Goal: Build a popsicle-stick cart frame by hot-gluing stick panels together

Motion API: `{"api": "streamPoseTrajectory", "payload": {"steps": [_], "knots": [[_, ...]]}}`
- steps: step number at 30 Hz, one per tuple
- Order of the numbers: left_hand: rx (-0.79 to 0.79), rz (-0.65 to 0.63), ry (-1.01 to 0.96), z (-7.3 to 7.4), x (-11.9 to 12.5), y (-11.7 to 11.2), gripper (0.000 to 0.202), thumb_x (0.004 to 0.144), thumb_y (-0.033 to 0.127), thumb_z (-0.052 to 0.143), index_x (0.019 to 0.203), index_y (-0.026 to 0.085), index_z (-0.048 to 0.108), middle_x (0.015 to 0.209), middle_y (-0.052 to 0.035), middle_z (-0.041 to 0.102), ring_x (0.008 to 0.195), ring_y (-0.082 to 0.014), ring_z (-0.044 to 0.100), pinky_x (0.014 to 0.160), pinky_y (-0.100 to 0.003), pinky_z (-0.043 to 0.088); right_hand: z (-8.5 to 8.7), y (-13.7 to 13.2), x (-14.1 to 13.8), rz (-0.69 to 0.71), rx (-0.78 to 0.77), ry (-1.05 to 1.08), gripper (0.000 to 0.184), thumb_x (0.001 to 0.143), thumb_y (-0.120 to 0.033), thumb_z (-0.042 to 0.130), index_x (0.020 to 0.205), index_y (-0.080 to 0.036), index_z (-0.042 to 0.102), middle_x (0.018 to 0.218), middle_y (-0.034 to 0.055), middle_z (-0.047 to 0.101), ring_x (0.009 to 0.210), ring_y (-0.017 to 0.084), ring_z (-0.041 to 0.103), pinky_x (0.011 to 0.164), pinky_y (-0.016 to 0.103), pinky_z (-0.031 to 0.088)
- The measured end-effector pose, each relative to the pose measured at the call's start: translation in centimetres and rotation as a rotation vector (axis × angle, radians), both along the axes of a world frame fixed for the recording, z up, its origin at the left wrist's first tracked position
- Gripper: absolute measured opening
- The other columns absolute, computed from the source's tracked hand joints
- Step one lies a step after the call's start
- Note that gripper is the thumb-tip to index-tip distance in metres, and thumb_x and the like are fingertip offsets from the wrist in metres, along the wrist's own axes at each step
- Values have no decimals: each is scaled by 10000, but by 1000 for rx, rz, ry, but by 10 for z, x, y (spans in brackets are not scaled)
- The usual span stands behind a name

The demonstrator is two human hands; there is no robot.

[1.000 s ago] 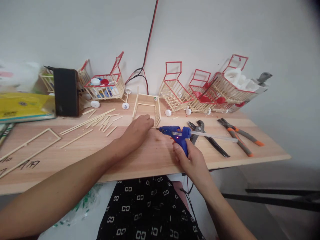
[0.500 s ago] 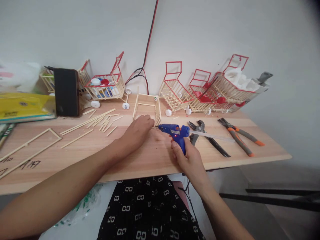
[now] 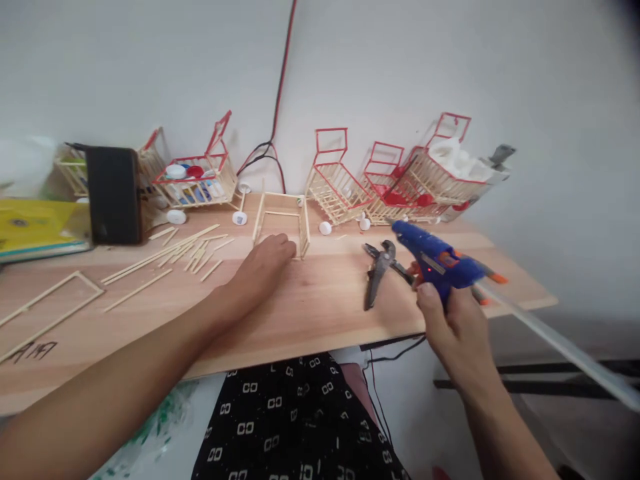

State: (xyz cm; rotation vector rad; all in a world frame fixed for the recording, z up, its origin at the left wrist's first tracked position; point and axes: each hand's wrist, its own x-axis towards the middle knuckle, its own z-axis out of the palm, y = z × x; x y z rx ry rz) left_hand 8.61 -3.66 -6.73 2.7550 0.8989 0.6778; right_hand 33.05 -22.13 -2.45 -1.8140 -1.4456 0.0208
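My right hand grips the handle of a blue glue gun, lifted over the right end of the wooden board. Its nozzle points up-left and a long clear glue stick trails out behind to the right. My left hand rests on the board with fingers curled against the near edge of a small stick frame standing at mid-board. What the fingers pinch is hidden.
Dark pliers lie just left of the glue gun. Several stick-and-red-wire carts line the wall. Loose sticks and a flat stick rectangle lie at left, beside a black phone and a yellow box.
My right hand pulled the glue gun away from the frame, moving it right and up. The pliers shifted to a steeper angle. My left hand stayed at the frame.
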Motion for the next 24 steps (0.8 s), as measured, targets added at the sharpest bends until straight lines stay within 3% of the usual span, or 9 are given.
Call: {"api": "streamPoseTrajectory", "payload": {"steps": [3,5,9,12,17,19,22,24], "knots": [[-28,17,34,7,1,-1,190,906,147,406,793,165,557,827,-65,556,816,-214,511,739,-348,404,5,4,49,-176,70,-267,429,925,-437,410,1235,-151,489,1173,179,546,1109,309,515,934,477,415],[-42,31,54,12,2,-2,207,899,148,393,778,165,561,817,-70,561,819,-223,522,742,-357,408,1,6,90,-247,61,-351,443,912,-447,419,1223,-139,488,1156,192,539,1127,328,495,939,500,407],[-56,31,102,19,3,-4,218,885,146,376,785,168,568,833,-75,574,834,-229,537,755,-360,417,-18,3,167,-433,-45,-391,376,891,-399,434,1134,-129,530,1112,239,532,1110,353,490,931,499,392],[-54,33,101,20,4,-5,218,879,142,377,791,166,575,829,-77,577,834,-234,537,758,-365,417,-34,2,203,-541,-174,-369,355,829,-365,513,1085,-122,552,1089,222,536,1079,357,508,904,503,403],[-72,54,113,21,5,-5,215,873,140,391,781,162,583,830,-83,585,838,-241,545,766,-373,419,-46,11,228,-458,-282,-288,442,778,-487,566,1031,-125,587,1039,213,572,1043,344,548,871,481,442],[-68,51,100,20,5,-5,224,884,141,387,789,160,589,838,-84,586,847,-237,546,773,-369,419,-44,13,235,-399,-307,-269,384,751,-485,602,960,-163,605,991,203,607,1005,336,575,852,471,459],[-48,49,77,14,4,-4,206,892,140,407,796,162,587,831,-76,573,832,-222,533,748,-349,416,-31,12,237,-392,-328,-260,283,734,-477,626,853,-222,601,900,172,642,919,337,615,811,505,476],[-30,29,55,9,3,-3,186,899,140,417,804,162,576,831,-69,563,812,-209,522,729,-336,413,-14,9,224,-426,-302,-289,304,770,-518,574,853,-227,605,889,194,632,992,385,593,835,580,436]]}}
